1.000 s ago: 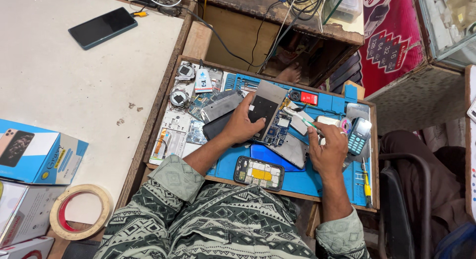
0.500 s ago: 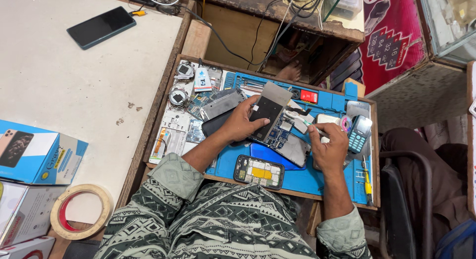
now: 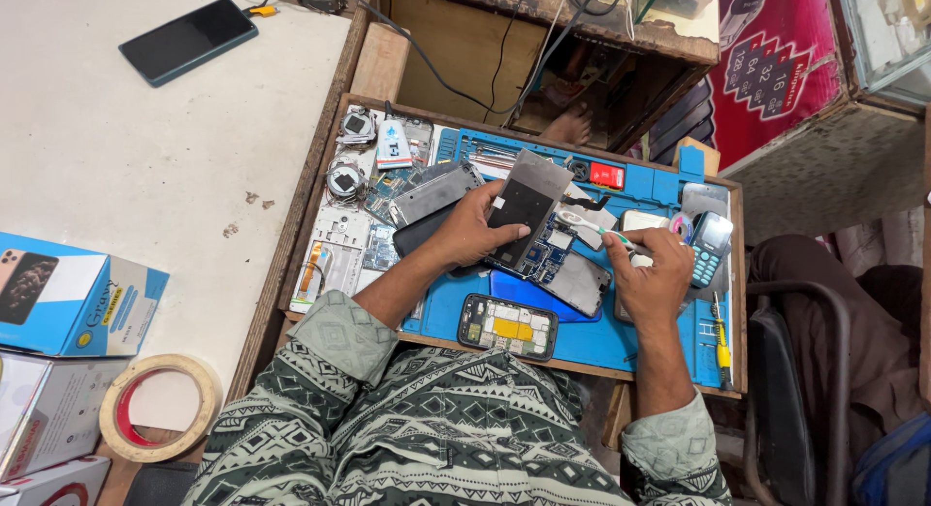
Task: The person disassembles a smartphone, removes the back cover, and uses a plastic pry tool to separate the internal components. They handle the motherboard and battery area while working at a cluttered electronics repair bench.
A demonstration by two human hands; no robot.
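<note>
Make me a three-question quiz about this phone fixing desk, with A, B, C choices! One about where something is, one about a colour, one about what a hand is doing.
1. Where is the roll of tape?
A. on the blue mat
B. on the white table near the boxes
C. on the chair

2. What colour is the work mat?
A. blue
B. red
C. yellow

3. What is the left hand doing?
A. resting flat and empty
B. holding the opened phone
C. lifting the tape

Answers:
1 B: the roll of tape lies on the white table beside the boxes.
2 A: the work mat is blue.
3 B: the left hand grips the opened phone, while the right hand holds a small tool.
</note>
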